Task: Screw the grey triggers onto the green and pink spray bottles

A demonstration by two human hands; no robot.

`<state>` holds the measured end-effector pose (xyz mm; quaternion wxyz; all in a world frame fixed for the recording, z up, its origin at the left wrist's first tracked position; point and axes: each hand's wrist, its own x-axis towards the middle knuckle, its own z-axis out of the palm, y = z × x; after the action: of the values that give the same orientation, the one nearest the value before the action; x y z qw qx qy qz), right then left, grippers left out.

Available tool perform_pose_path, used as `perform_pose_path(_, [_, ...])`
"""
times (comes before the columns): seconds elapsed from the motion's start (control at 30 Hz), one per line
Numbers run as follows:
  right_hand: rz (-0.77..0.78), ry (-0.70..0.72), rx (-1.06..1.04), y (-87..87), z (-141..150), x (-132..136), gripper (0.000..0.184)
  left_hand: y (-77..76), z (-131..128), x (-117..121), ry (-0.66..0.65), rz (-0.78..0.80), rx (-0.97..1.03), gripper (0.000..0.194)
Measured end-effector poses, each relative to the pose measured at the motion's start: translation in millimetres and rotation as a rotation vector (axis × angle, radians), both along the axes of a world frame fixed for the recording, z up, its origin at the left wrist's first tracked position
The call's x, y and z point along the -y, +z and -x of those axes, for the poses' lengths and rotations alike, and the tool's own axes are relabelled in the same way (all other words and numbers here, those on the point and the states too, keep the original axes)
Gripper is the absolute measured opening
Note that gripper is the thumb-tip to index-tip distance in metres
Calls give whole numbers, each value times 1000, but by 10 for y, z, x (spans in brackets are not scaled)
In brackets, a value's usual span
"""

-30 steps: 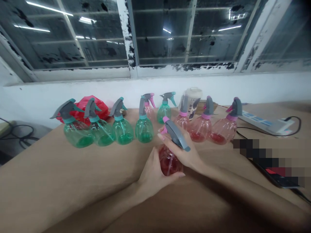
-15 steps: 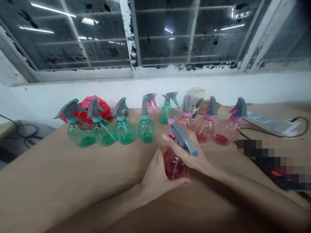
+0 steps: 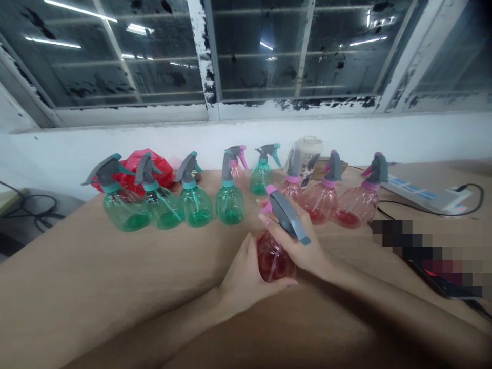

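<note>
A pink spray bottle [image 3: 272,260] with a grey and pink trigger head [image 3: 286,218] stands on the brown table in front of me. My left hand [image 3: 246,277] is wrapped round the bottle's round body from the left. My right hand [image 3: 298,241] is closed round the neck and trigger head from the right. Behind it stand a row of green spray bottles [image 3: 192,202] on the left and a row of pink spray bottles [image 3: 326,200] on the right.
A red plastic bag [image 3: 149,166] lies behind the green bottles. A white cup [image 3: 307,154] stands near the wall. A power strip [image 3: 423,192] with a black cable lies at the right. The wall and window run along the table's far edge.
The bottle and both hands have stayed almost in place; the right hand has shifted slightly on the trigger head. The view has moved a little.
</note>
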<state>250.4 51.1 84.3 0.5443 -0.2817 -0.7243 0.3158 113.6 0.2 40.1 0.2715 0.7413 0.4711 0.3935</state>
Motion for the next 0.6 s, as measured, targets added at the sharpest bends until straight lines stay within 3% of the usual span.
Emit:
perform_pose_path(0.23, [-44,-33,65,84,-19,-1,9,0,-7,-4,0,4,12,82])
perform_pose_path(0.6, [-94,-59,113,114,-20,-3,16,24,-12,13,-12,26,31,82])
